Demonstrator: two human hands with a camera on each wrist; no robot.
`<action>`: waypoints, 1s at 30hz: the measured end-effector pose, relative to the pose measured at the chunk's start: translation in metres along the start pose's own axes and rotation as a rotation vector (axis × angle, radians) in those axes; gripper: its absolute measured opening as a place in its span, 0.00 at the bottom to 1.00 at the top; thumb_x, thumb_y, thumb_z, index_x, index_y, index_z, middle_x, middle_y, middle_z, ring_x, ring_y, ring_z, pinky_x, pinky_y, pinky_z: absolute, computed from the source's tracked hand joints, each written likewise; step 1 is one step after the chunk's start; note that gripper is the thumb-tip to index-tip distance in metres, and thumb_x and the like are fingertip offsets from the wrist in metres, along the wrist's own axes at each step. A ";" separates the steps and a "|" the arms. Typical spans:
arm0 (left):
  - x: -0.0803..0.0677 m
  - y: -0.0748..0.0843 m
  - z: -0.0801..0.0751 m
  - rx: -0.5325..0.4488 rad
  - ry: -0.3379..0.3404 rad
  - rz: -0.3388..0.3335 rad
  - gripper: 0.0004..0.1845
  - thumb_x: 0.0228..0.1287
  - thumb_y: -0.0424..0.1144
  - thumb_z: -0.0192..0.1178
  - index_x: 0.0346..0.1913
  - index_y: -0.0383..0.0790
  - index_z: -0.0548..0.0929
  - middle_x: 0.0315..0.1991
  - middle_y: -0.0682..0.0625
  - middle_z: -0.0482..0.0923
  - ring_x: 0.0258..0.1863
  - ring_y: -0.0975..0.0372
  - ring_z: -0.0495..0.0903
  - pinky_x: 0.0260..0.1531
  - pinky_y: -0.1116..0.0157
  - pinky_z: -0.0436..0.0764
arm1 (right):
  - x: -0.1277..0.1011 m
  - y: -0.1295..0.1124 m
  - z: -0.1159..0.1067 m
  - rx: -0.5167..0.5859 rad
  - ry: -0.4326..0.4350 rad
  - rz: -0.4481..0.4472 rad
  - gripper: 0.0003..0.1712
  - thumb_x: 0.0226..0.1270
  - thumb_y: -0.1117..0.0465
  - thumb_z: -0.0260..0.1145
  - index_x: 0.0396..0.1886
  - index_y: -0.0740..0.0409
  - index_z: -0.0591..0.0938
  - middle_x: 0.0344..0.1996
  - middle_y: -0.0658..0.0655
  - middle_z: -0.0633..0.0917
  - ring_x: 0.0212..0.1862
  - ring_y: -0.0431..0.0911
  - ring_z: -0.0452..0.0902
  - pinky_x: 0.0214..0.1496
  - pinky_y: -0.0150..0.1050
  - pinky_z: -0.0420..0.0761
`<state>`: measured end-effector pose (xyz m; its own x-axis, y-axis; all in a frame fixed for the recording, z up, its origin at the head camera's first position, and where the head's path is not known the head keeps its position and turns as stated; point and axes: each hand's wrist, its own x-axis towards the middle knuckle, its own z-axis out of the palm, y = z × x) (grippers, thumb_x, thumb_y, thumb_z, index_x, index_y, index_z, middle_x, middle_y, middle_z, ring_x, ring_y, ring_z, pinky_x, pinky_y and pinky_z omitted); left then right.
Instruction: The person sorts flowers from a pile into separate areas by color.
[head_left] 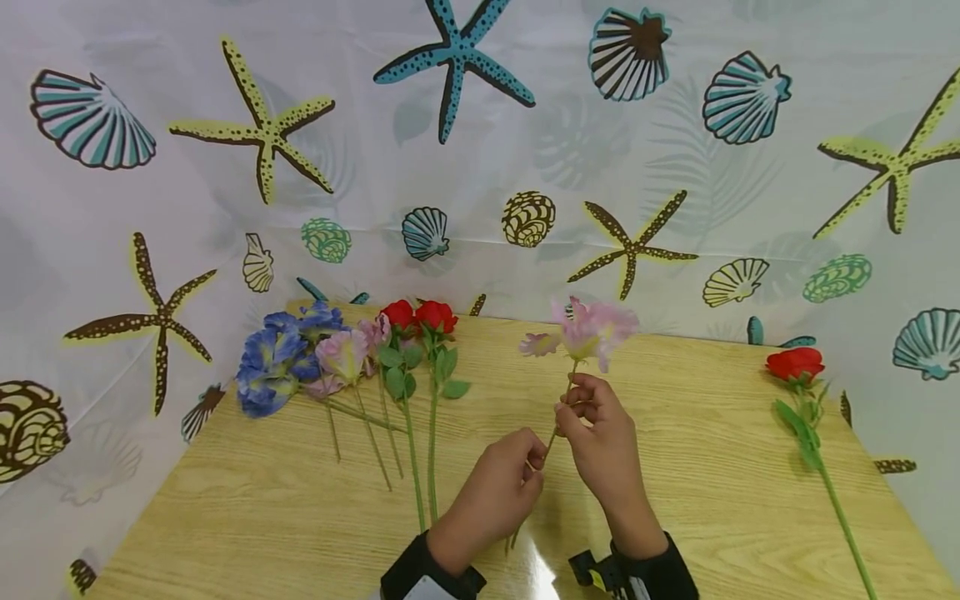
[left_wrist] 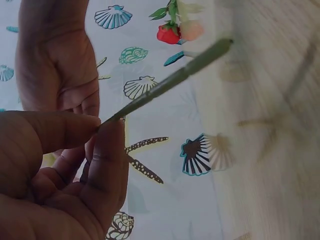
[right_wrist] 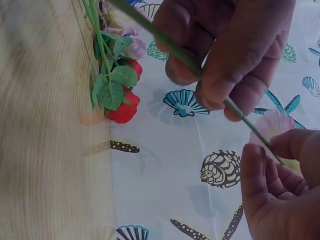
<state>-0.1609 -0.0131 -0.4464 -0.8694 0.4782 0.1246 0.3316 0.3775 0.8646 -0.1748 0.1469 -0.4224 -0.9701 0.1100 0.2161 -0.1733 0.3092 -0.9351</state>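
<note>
A pink artificial flower (head_left: 592, 329) is held upright, slightly tilted, above the middle of the table. My right hand (head_left: 603, 437) pinches its thin stem not far below the bloom. Lower down, my left hand (head_left: 498, 479) pinches the same stem between thumb and forefinger. In the left wrist view, the green stem (left_wrist: 170, 82) sticks out past the left fingertips to its cut end. The right wrist view shows the left hand (right_wrist: 235, 55) and right hand (right_wrist: 287, 185) on the stem, with the pink petals (right_wrist: 272, 125) partly hidden behind the right fingers.
On the left lie blue flowers (head_left: 273, 362), pink flowers (head_left: 345, 354) and two red roses (head_left: 435, 317) with long stems. A single red rose (head_left: 795, 364) lies at the right. Behind the wooden table (head_left: 712, 433) hangs a shell-and-starfish printed cloth (head_left: 480, 175).
</note>
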 end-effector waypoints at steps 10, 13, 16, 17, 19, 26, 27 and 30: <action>0.002 -0.002 0.007 0.066 0.065 0.035 0.11 0.64 0.28 0.64 0.47 0.38 0.79 0.37 0.52 0.75 0.35 0.66 0.78 0.35 0.70 0.78 | 0.001 -0.001 -0.001 0.030 0.015 0.006 0.18 0.71 0.70 0.61 0.59 0.58 0.76 0.40 0.61 0.78 0.37 0.47 0.81 0.34 0.36 0.84; 0.002 -0.004 0.006 0.122 0.047 0.033 0.18 0.67 0.40 0.66 0.56 0.38 0.78 0.46 0.49 0.78 0.45 0.61 0.79 0.43 0.65 0.80 | 0.002 0.001 -0.001 0.009 0.016 -0.007 0.18 0.71 0.71 0.61 0.58 0.59 0.76 0.40 0.61 0.78 0.37 0.46 0.80 0.34 0.37 0.84; 0.001 -0.008 0.002 0.238 0.058 0.065 0.30 0.66 0.54 0.65 0.65 0.41 0.76 0.57 0.47 0.77 0.57 0.56 0.76 0.54 0.56 0.76 | 0.002 0.002 -0.002 -0.018 0.019 -0.013 0.18 0.71 0.71 0.61 0.59 0.59 0.75 0.40 0.60 0.79 0.37 0.45 0.80 0.34 0.36 0.84; 0.001 -0.010 0.000 0.279 0.070 0.080 0.32 0.66 0.57 0.64 0.66 0.42 0.76 0.59 0.47 0.76 0.60 0.54 0.74 0.57 0.53 0.74 | 0.002 0.003 -0.002 -0.024 0.021 -0.011 0.18 0.71 0.71 0.61 0.59 0.59 0.75 0.41 0.60 0.79 0.37 0.45 0.79 0.34 0.36 0.84; 0.002 -0.014 -0.005 0.365 0.097 0.098 0.35 0.65 0.59 0.63 0.68 0.43 0.75 0.63 0.45 0.74 0.64 0.50 0.71 0.61 0.47 0.69 | 0.003 0.004 -0.003 -0.035 0.023 -0.001 0.19 0.72 0.71 0.61 0.60 0.59 0.75 0.41 0.60 0.79 0.38 0.44 0.79 0.34 0.36 0.84; 0.003 -0.035 -0.022 0.579 0.129 0.038 0.34 0.65 0.59 0.63 0.69 0.45 0.75 0.69 0.40 0.68 0.70 0.40 0.62 0.64 0.40 0.64 | 0.007 0.013 -0.011 -0.051 0.034 0.076 0.19 0.73 0.69 0.60 0.62 0.58 0.74 0.42 0.60 0.77 0.38 0.48 0.80 0.34 0.36 0.84; 0.003 -0.038 -0.024 0.594 0.127 0.025 0.33 0.65 0.59 0.63 0.69 0.45 0.76 0.69 0.40 0.69 0.69 0.40 0.62 0.64 0.40 0.64 | 0.008 0.015 -0.013 -0.048 0.033 0.091 0.19 0.73 0.68 0.59 0.62 0.58 0.74 0.43 0.60 0.77 0.39 0.49 0.80 0.34 0.36 0.84; 0.003 -0.047 -0.028 0.626 0.117 -0.008 0.31 0.65 0.55 0.65 0.67 0.43 0.77 0.67 0.40 0.71 0.68 0.40 0.64 0.62 0.41 0.66 | 0.008 0.021 -0.020 -0.046 0.024 0.148 0.20 0.74 0.66 0.59 0.64 0.58 0.73 0.44 0.60 0.76 0.39 0.50 0.79 0.35 0.36 0.84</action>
<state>-0.1897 -0.0515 -0.4725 -0.8951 0.3974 0.2021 0.4457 0.7893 0.4223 -0.1834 0.1731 -0.4350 -0.9800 0.1803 0.0842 -0.0202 0.3306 -0.9436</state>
